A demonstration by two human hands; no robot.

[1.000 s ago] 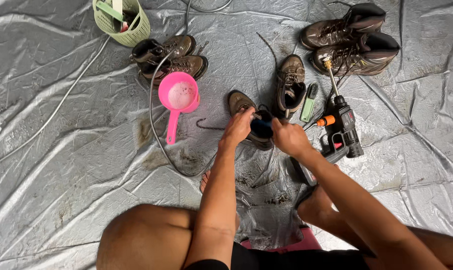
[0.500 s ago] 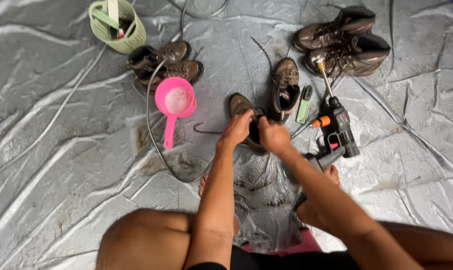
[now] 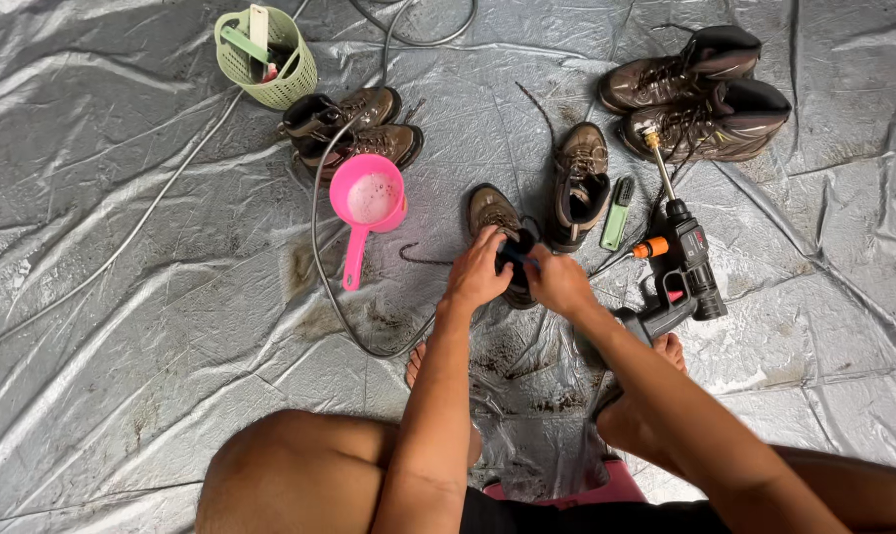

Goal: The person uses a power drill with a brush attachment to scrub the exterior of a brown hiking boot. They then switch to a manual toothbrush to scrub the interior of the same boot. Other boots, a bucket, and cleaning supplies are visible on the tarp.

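Nearby, pink scoop (image 3: pixel 367 199), spray gun (image 3: pixel 681 269), green basket (image 3: pixel 270 61)

Six brown boots (image 3: pixel 581 183), one pink scoop (image 3: pixel 365 203), one green basket (image 3: pixel 270 59) upper left, one black spray gun (image 3: pixel 680 272), and one green brush (image 3: pixel 616 213) lie on the tarp (image 3: pixel 122 297).

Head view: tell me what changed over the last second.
Little changed. Both hands, left hand and right hand, stay together over the brown boot, closed around a small dark blue thing; they shifted only slightly. The pink scoop, green basket and spray gun lie where they were.
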